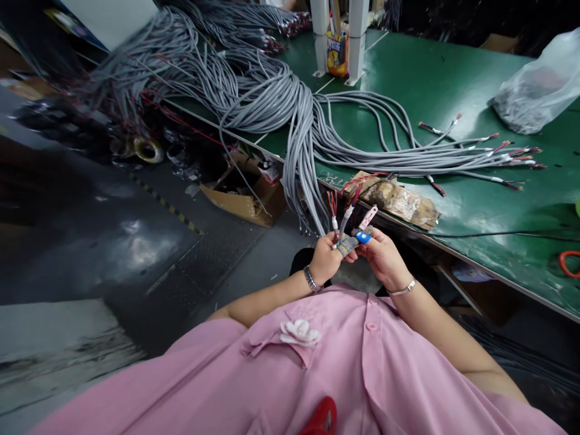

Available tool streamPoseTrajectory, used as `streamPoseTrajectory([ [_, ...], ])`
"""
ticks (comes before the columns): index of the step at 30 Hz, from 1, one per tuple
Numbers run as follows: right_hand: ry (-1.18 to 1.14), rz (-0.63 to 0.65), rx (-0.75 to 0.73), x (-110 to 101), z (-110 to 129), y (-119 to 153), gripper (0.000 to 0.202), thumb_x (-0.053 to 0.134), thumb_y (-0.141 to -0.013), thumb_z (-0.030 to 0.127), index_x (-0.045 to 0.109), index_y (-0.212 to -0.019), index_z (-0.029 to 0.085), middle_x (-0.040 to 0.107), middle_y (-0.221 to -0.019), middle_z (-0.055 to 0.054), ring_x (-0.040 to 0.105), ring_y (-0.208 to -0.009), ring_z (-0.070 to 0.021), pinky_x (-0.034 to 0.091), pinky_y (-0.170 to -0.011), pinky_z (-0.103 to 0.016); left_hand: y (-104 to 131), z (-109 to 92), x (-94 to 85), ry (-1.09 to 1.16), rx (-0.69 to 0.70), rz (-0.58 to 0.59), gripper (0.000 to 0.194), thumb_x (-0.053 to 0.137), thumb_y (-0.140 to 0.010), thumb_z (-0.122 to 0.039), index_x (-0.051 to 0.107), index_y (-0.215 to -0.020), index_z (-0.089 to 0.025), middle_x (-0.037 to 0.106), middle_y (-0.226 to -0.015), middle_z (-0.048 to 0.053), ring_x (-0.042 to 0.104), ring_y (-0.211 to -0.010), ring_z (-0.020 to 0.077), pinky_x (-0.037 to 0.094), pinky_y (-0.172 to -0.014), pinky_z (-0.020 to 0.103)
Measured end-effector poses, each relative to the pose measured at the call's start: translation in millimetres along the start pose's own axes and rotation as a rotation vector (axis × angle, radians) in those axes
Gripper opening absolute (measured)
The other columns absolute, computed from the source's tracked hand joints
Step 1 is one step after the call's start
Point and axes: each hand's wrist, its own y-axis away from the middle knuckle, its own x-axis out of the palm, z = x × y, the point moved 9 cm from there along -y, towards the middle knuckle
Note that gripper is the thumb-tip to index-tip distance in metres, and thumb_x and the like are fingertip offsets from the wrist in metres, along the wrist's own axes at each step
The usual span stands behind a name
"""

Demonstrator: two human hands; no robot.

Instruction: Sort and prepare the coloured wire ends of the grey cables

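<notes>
Plastic bag (pixel 537 87), contents indistinct, sits near the surface's (pixel 444 78) far edge; cardboard box (pixel 242 202) lies below the near edge. Beside that edge, left hand (pixel 326 260) clasps cable ends (pixel 348 215), right hand (pixel 385 261) pinching pink strip (pixel 368 217).

Green-topped table (pixel 421 78); white posts (pixel 357 39); dark floor (pixel 181 254), yellow-black striped line (pixel 167 205); glossy light reflections.

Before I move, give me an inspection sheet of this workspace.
Surface: green table, shiny, with dark specks.
Things at hand: cable ends with white sleeves and fanned-out wires.
Clutter: plastic bag and taped block on the table.
Hands: left hand holds the cable ends; right hand close beside, grip unclear.
Cables: grey bundle across the table, partly drooping over its edge.
Surroundings: cardboard box below the table's edge.
</notes>
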Motion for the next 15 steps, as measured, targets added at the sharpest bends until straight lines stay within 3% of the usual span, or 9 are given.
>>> streamPoseTrajectory([
  [7, 0.215, -0.103, -0.130, -14, 8, 3, 0.015, 0.075, -0.075, 0.035, 0.068, -0.075, 0.021, 0.062, -0.066, 0.001, 0.052, -0.059, -0.0118, 0.043, -0.058, -0.026, 2, -6, 9.5, -0.124, -0.054, 0.203, 0.027, 0.072, -0.074, -0.037, 0.062, -0.076, -0.012, 0.067, -0.059, 0.004, 0.062, -0.050, 0.0124, 0.051, -0.052, 0.023],
  [15, 0.179, -0.226, -0.194, -20, 5, 9, 0.016, 0.076, -0.074, 0.035, 0.069, -0.077, 0.022, 0.062, -0.072, 0.002, 0.050, -0.062, -0.0111, 0.041, -0.058, -0.025, 1, -2, 1.3, -0.009, -0.031, 0.071, 0.033, 0.071, -0.075, -0.045, 0.061, -0.077, -0.014, 0.067, -0.060, 0.003, 0.062, -0.051, 0.0125, 0.052, -0.053, 0.025],
])
